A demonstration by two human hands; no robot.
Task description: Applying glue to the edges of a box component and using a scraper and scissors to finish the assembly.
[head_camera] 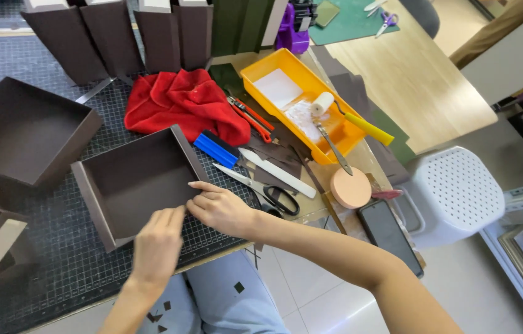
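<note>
one shallow brown box (141, 179) lies open on the black gridded cutting mat (57, 272), and it serves as the landmark. both hands meet at its near right corner: the left hand (157, 244) comes up from below, palm down, fingers together and pressed flat on the near wall; the right hand (219, 207) reaches in from the right, forearm angled across the mat edge, fingers close together with the tips pressed on the same wall's rim, clamped on nothing. left of the box sits one larger open brown box (23, 133), with parts of further boxes at the mat's left edge, count unclear. behind the box stand four tall brown covered pieces (119, 37). directly behind its far right corner lies one red cloth (184, 102). right of the box: one blue scraper (217, 149), one white flat strip (277, 172), one pair of scissors (261, 188) with black handles, one red-handled tool (250, 120). further right: one yellow tray (298, 102) holding one paint roller (348, 117), one round peach disc (350, 187), one dark phone (390, 235), one white perforated bin (459, 188).
</note>
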